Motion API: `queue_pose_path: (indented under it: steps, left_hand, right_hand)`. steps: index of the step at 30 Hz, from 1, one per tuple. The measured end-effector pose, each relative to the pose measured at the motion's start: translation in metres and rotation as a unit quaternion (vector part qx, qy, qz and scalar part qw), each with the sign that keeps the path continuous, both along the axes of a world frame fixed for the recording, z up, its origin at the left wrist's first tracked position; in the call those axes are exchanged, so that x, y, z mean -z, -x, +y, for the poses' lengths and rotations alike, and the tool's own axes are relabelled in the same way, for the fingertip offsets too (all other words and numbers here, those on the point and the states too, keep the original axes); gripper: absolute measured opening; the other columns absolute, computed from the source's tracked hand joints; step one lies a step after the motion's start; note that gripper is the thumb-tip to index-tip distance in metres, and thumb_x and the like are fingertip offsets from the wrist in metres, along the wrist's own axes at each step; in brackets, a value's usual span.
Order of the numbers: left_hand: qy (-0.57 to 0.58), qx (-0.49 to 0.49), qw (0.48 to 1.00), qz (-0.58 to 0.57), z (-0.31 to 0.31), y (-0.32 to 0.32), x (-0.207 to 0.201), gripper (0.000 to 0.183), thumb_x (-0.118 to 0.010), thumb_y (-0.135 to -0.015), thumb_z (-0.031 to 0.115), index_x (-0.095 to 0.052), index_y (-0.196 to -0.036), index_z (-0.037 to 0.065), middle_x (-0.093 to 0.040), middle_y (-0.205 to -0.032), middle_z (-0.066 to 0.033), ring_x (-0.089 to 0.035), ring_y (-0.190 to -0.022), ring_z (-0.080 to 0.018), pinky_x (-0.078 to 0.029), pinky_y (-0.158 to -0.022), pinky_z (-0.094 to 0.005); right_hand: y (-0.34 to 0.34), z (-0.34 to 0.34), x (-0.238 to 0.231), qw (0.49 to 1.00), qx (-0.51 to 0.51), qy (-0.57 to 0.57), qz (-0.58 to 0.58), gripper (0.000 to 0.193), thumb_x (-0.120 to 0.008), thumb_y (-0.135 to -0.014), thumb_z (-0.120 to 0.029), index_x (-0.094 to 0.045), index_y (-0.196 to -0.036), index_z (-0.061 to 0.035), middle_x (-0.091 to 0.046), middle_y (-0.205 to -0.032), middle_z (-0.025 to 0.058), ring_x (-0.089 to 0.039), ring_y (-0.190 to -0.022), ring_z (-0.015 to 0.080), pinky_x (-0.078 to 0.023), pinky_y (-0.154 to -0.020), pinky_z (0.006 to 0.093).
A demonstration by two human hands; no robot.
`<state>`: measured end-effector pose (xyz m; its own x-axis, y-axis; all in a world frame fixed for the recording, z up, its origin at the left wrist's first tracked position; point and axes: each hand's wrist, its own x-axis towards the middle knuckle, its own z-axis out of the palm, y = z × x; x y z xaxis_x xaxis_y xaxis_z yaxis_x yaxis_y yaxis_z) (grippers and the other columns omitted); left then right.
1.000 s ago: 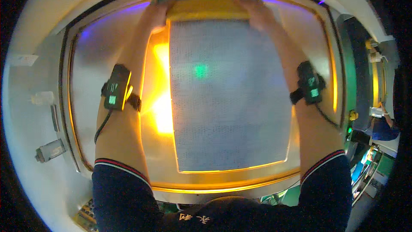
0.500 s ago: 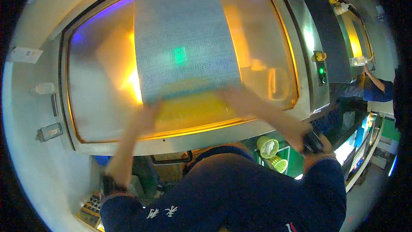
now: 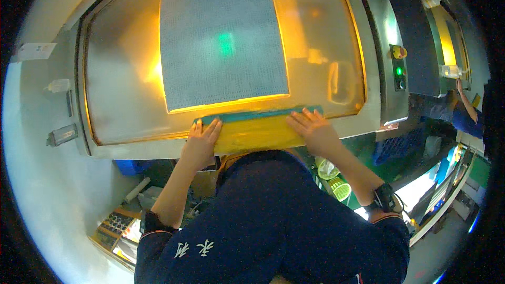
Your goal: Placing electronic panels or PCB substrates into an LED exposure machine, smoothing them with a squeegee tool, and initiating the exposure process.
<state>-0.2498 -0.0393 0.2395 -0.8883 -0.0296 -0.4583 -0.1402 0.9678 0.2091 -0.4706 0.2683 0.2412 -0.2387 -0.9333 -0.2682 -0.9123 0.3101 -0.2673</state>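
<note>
My left hand [image 3: 201, 141] and my right hand [image 3: 317, 132] grip the two ends of a wide yellow squeegee [image 3: 258, 134] with a teal strip along its far edge. Their fingers lie over its top face; the thumbs are mostly hidden. The squeegee spans the near rim of a lit, shiny table [image 3: 123, 89], close against my body. Just beyond it lies a flat grey-blue sheet [image 3: 223, 71] with a fine dotted pattern. A bright amber line runs along the sheet's near edge, and a green light spot shows on it.
A control box [image 3: 399, 68] with a green lamp is on the table's right side. Left of the table are bottles [image 3: 62, 135] by the wall. Pale green baskets [image 3: 339, 188] stand below right. Another person's arm [image 3: 468, 100] reaches to a second lit table at far right.
Both hands have drawn the squeegee toward my body, off the sheet's near end and onto the table's near rim. My elbows are now more bent, and the view has shifted slightly.
</note>
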Motion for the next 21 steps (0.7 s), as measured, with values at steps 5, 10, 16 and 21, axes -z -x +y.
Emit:
queue_pose_path:
  steps: [5, 10, 16, 21]
  left_hand:
    - [-0.035, -0.076, 0.995, 0.051, -0.110, 0.171, 0.009, 0.075, -0.059, -0.074, -0.001, -0.038, -0.145, 0.008, -0.049, -0.142, -0.0154, -0.046, -0.124, -0.0483, -0.036, -0.108, -0.0512]
    - [0.088, -0.033, 0.973, 0.211, -0.241, 0.360, 0.057, 0.071, -0.057, -0.074, -0.003, -0.042, -0.143, 0.010, -0.048, -0.143, -0.0120, -0.050, -0.122, -0.0427, -0.041, -0.106, -0.0478]
    - [0.090, -0.058, 0.977, 0.187, -0.346, 0.514, 0.064, 0.070, -0.056, -0.075, -0.002, -0.043, -0.142, 0.011, -0.056, -0.135, -0.0108, -0.054, -0.117, -0.0416, -0.045, -0.102, -0.0463]
    - [0.105, -0.079, 0.956, 0.264, -0.348, 0.487, 0.079, 0.068, -0.056, -0.077, -0.001, -0.043, -0.142, 0.011, -0.056, -0.134, -0.0136, -0.050, -0.124, -0.0419, -0.039, -0.108, -0.0462]
  right_hand:
    - [0.168, -0.118, 0.008, 0.997, 0.034, -0.064, 0.005, 0.071, -0.056, -0.078, 0.002, -0.040, -0.145, -0.0150, -0.040, -0.150, 0.0087, -0.039, -0.137, 0.0321, -0.034, -0.111, 0.0485]
    - [0.352, -0.248, 0.054, 0.982, 0.050, 0.097, 0.154, 0.075, -0.053, -0.076, 0.008, -0.038, -0.146, -0.0162, -0.039, -0.151, 0.0067, -0.037, -0.138, 0.0311, -0.033, -0.113, 0.0448]
    - [0.475, -0.354, 0.044, 0.977, 0.100, 0.092, 0.162, 0.079, -0.054, -0.075, 0.008, -0.040, -0.147, -0.0229, -0.047, -0.145, 0.0063, -0.047, -0.130, 0.0323, -0.040, -0.108, 0.0434]
    - [0.457, -0.343, 0.089, 0.975, 0.081, 0.092, 0.187, 0.082, -0.059, -0.074, 0.005, -0.039, -0.147, -0.0260, -0.044, -0.148, 0.0049, -0.047, -0.131, 0.0312, -0.041, -0.108, 0.0427]
